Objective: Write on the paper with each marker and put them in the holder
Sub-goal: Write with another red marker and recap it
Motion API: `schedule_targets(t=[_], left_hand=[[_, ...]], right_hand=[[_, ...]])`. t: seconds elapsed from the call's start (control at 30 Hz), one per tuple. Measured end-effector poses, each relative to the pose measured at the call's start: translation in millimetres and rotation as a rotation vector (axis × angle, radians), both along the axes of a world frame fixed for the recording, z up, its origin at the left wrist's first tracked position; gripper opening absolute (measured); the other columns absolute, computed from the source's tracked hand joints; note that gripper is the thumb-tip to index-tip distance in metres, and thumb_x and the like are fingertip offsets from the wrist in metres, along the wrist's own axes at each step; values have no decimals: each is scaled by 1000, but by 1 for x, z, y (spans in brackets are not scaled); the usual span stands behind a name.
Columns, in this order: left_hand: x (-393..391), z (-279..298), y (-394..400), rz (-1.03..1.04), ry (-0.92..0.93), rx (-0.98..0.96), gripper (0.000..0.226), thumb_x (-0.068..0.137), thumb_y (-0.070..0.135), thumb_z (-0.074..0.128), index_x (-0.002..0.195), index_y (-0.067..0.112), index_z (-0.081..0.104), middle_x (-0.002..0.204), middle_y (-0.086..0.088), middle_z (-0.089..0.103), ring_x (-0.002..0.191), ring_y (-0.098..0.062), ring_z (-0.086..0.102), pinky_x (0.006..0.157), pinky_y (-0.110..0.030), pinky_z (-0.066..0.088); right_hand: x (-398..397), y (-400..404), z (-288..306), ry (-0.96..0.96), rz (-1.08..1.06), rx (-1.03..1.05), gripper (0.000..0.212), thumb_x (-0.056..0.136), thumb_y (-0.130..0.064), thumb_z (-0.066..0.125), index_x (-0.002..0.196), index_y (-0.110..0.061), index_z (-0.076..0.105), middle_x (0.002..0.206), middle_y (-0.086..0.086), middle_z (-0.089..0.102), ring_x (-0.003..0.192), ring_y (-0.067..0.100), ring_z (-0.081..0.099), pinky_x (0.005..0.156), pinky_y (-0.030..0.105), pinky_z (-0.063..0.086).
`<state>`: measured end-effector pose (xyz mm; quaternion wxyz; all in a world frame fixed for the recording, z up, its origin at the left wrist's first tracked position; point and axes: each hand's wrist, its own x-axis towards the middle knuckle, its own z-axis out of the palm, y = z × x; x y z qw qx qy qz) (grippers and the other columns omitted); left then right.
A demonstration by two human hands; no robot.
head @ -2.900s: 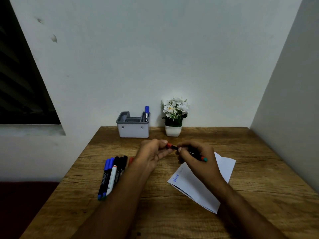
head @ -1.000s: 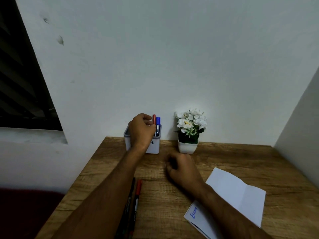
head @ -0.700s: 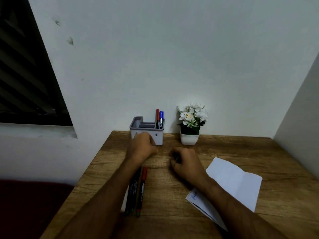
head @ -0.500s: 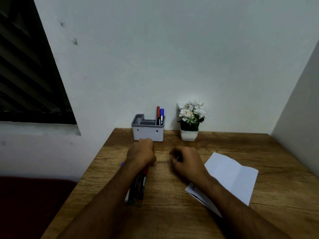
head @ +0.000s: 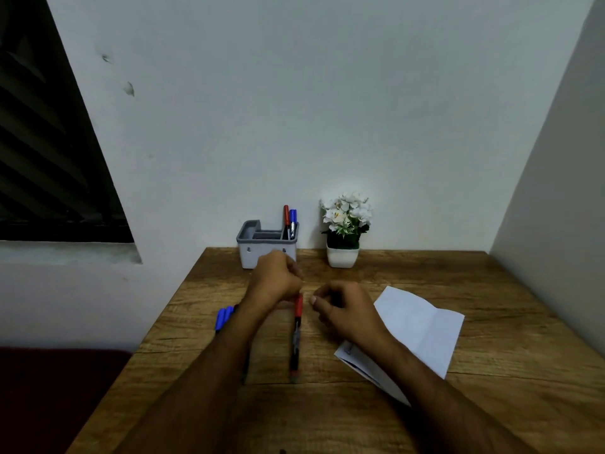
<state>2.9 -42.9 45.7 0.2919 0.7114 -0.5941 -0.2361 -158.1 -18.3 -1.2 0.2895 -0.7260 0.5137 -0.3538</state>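
My left hand [head: 275, 283] grips the red-capped end of a red marker [head: 297, 335], whose dark barrel points back toward me over the wooden table [head: 491, 404]. My right hand [head: 343, 311] rests just right of it with loosely curled fingers, and I see nothing in it. The grey-and-white holder [head: 248, 255] stands against the wall with a red marker [head: 286, 216] and a blue marker [head: 293, 217] upright in its right compartment. The folded white paper [head: 419, 329] lies to the right, partly under my right forearm. Blue-capped markers [head: 224, 317] lie left of my left arm, mostly hidden.
A small white pot of white flowers [head: 343, 234] stands right of the holder. The wall runs along the table's back edge and a second wall closes the right side. A dark window [head: 49, 158] is at the left, beyond the table's left edge.
My left hand put a red marker into the holder, drew back to the row of markers and has picked up another red marker. My right hand stayed near the paper.
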Motion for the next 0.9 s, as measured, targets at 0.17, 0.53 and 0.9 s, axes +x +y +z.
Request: schedule_targets(t=[0.17, 0.53, 0.9], left_hand=[[-14, 21, 7, 62, 507, -159, 28, 76, -10, 74, 75, 18, 72, 89, -6, 74, 85, -16, 72, 67, -26, 60], [-58, 7, 13, 116, 1059, 55, 23, 100, 11, 52, 92, 3, 72, 81, -13, 76, 75, -21, 71, 70, -34, 58], [-55, 3, -7, 294, 1908, 36, 20, 103, 13, 43, 90, 9, 58, 67, -6, 60, 63, -14, 58, 81, -29, 51]], right_hand=[[-4, 10, 10, -170, 49, 156, 23, 100, -26, 67, 90, -6, 76, 74, 10, 77, 55, 14, 68, 51, 29, 55], [-14, 14, 21, -285, -114, 131, 37, 105, -17, 57, 71, -12, 69, 58, 1, 61, 46, 7, 54, 47, 21, 44], [-44, 22, 33, -581, 41, 616, 29, 108, -12, 43, 91, 0, 64, 57, 2, 48, 46, 12, 42, 47, 24, 29]])
